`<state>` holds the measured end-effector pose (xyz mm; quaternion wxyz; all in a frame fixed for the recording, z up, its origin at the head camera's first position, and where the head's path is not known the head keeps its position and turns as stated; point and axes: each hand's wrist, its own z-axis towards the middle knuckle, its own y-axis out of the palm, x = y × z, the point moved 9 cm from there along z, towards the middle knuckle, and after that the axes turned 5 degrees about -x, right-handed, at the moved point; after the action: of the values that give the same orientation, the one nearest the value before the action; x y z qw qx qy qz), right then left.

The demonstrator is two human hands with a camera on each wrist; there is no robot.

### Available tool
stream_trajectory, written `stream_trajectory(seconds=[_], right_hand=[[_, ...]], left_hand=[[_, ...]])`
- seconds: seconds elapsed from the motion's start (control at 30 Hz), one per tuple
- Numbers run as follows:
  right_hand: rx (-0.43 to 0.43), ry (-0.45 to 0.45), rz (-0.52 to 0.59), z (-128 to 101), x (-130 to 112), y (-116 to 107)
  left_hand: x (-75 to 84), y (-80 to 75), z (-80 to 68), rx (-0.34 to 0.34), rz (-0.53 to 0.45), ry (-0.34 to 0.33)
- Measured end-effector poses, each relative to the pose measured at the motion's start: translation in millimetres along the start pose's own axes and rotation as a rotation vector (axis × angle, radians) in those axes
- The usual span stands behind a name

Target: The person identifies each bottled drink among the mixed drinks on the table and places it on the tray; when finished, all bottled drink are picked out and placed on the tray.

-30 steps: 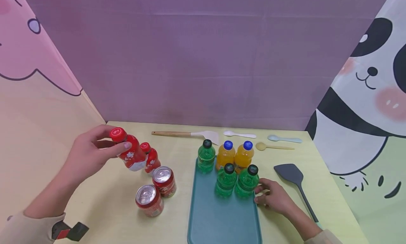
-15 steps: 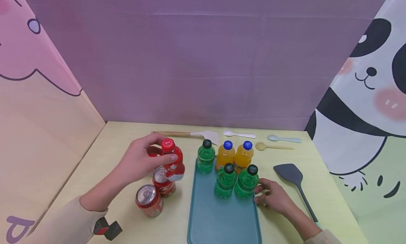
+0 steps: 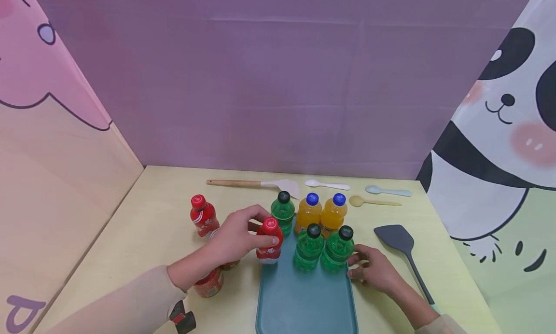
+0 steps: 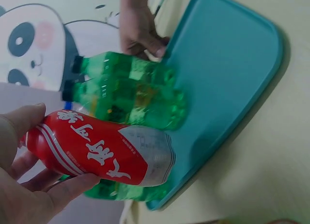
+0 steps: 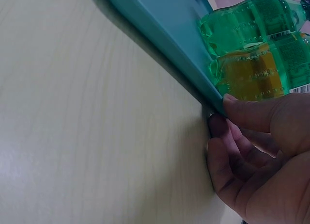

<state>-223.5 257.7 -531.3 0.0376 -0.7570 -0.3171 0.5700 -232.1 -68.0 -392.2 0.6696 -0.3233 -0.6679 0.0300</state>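
Observation:
My left hand (image 3: 236, 235) grips a red cola bottle (image 3: 268, 253) near its neck, over the left edge of the teal tray (image 3: 306, 302). In the left wrist view the cola bottle (image 4: 104, 149) shows its white-lettered label and pale base, overlapping the green bottles (image 4: 140, 88). My right hand (image 3: 373, 270) pinches the tray's right rim, thumb on top and fingers curled below, as the right wrist view shows. On the tray stand several green bottles with black caps (image 3: 308, 251) and two orange drink bottles (image 3: 333, 215) with blue caps.
Left of the tray stand another red bottle (image 3: 205, 219) and two red cans (image 3: 210, 283), partly hidden by my left arm. A wood-handled spatula (image 3: 236, 183) and small spoons (image 3: 327, 185) lie along the back. A dark turner (image 3: 397, 237) lies at right.
My left hand has carried the red cola bottle rightward from the left side, past the other red bottle and cans, to the tray's left edge. My right hand has stayed at the rim.

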Motion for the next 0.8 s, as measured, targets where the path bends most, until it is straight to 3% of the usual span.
stream_trajectory(seconds=[0.37,0.6,0.8], right_hand=[[-0.005,0.008,0.004,0,1,1],[-0.011,-0.005,0.012,-1,-1,1],[-0.003,-0.002,0.010,0,-1,0]], left_hand=[[-17.2,26.0,14.6,-0.010,-0.030,-0.026],[-24.1,33.5,17.2,-0.004,-0.024,-0.040],[-26.5,35.2,17.9,-0.041,-0.025,-0.043]])
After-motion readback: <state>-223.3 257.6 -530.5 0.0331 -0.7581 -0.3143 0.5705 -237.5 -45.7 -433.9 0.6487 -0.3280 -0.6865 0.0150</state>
